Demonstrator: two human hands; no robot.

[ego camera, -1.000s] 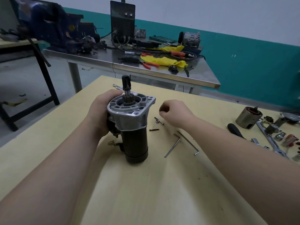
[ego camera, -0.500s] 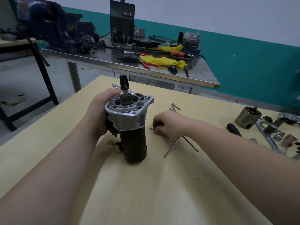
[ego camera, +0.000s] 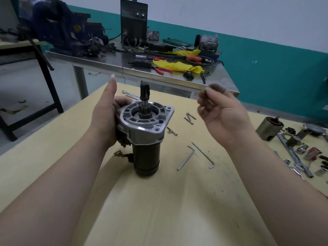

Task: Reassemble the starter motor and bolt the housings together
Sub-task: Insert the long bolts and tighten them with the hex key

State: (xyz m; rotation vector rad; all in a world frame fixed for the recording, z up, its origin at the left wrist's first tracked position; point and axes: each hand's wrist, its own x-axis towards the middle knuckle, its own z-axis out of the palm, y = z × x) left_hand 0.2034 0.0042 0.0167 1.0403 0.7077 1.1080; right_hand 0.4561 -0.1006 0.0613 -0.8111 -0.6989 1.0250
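The left hand (ego camera: 106, 119) wraps its fingers around the back of the starter motor (ego camera: 144, 135), thumb sticking straight up, and steadies it upright near the far left edge of the pale yellow wooden table (ego camera: 159, 210). The motor has a cast, ribbed aluminium nose housing (ego camera: 147, 121) with a flat, lobed flange and bolt holes, above a smooth, dark cylindrical body (ego camera: 146, 157) whose base rests on the table. A toothed pinion shaft (ego camera: 144, 100) rises from the housing's round opening. A small brass-coloured terminal tab (ego camera: 118, 154) juts from the body's lower left side.

Just right of the motor lie a short bolt with a nut (ego camera: 171, 131), and farther toward the far edge a pair of thin, loose bolts (ego camera: 190, 118). Two L-shaped steel hex keys (ego camera: 195, 157) lie on the table in front of these, nearly touching at their top ends.

The right hand (ego camera: 221, 118) is raised above the table, palm turned up, fingers loosely curled; its fingertips are motion-blurred and seem to pinch something small, but I cannot tell what or whether they really grip it.

Near the right edge sits a squat metal cylinder with copper windings (ego camera: 268, 128), beside a long steel spanner (ego camera: 292, 157) and a scatter of small metal parts (ego camera: 308, 150).
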